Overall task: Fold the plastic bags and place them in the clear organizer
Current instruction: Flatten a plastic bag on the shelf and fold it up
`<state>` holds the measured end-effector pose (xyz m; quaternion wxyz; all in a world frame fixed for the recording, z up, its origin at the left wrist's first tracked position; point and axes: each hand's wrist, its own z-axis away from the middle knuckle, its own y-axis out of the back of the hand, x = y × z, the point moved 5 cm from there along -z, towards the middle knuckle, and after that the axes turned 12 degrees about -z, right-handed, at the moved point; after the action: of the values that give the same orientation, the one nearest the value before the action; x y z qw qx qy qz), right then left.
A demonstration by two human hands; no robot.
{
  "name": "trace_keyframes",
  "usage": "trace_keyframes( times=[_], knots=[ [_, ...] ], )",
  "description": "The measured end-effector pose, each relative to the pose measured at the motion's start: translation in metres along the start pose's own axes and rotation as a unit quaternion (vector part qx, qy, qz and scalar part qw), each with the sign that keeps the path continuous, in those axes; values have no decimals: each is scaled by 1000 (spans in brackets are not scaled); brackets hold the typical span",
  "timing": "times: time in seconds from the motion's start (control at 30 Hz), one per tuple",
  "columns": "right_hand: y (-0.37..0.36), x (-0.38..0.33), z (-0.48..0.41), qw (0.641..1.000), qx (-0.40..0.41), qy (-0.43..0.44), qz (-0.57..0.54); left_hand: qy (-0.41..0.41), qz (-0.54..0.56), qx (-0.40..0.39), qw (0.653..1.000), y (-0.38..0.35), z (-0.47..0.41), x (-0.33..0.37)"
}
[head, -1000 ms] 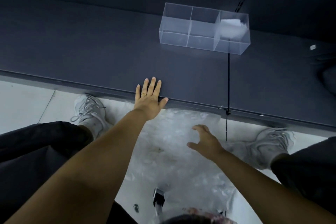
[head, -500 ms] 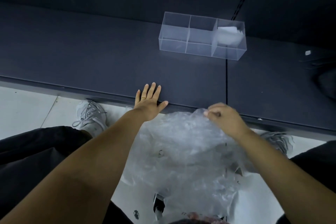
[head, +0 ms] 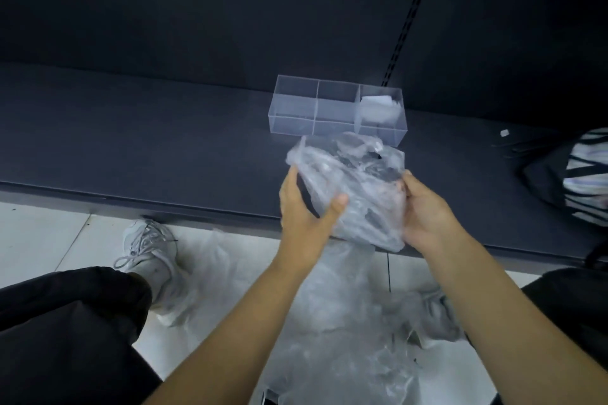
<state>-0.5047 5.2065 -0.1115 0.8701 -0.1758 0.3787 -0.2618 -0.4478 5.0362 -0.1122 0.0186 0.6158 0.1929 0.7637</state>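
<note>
Both hands are up over the front part of the dark shelf (head: 148, 148), w/ one crumpled clear plastic bag (head: 358, 187) held btwn them. The left hand (head: 306, 207) grips the bag's left side: thumb laid across the front, fingers curled round behind. The right hand (head: 427, 217) clasps the right side, thumb on the film, fingers mostly hidden under it. The bag is bunched and wrinkled, not flat; its lower end hangs to about the shelf's front edge.

Just behind the bag stands the clear organizer (head: 296, 108), on the shelf, w/ 3 compartments in a row. The right compartment holds a folded bag (head: 378, 107), whitish; the left and middle ones show only clear walls. The held bag's top overlaps the organizer's near wall in view; can't tell if they touch.

On the pale floor below, btwn the person's feet, lies a loose pile of bags (head: 345, 322). A grey shoe (head: 151, 253) sits left of the pile, and a second shoe (head: 441, 312) is partly under the film at right. A black-and-white striped bag (head: 585, 181) rests on the shelf at far right, well apart from the organizer. A slotted upright (head: 404, 26) runs up the back wall.
</note>
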Motion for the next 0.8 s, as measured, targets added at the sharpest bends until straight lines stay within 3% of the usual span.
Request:
trace_keyframes(
  times=[0.1, 0.2, 0.4, 0.5, 0.57, 0.6, 0.67, 0.73, 0.8],
  knots=[
    [-1, 15, 10, 992, -56, -70, -85, 60, 111, -64, 990, -17, 9, 2],
    [2, 23, 18, 980, -69, -102, -155, 62, 118, -74, 988, -18, 9, -5],
    [51, 16, 14, 977, 91, -16, -192, 62, 156, 31, 985, 12, 12, -12],
    [80, 11, 17, 977, 202, 19, -70, 55, 173, 66, 981, 27, 11, -12],
    [84, -3, 25, 952, 257, 136, 91, 31, 136, 44, 989, 32, 11, -8],
    [75, -15, 30, 927, 241, 230, 171, 14, 105, 24, 994, 33, 11, -4],
    [32, -27, 46, 895, 74, 339, 280, -20, 60, -18, 998, 33, 13, 4],
    [-13, -19, 59, 855, -135, 296, 404, -31, 72, -54, 995, 30, 16, 12],
    [-41, -1, 71, 790, -234, 238, 515, -39, 93, -65, 993, 28, 19, 19]
  ],
)
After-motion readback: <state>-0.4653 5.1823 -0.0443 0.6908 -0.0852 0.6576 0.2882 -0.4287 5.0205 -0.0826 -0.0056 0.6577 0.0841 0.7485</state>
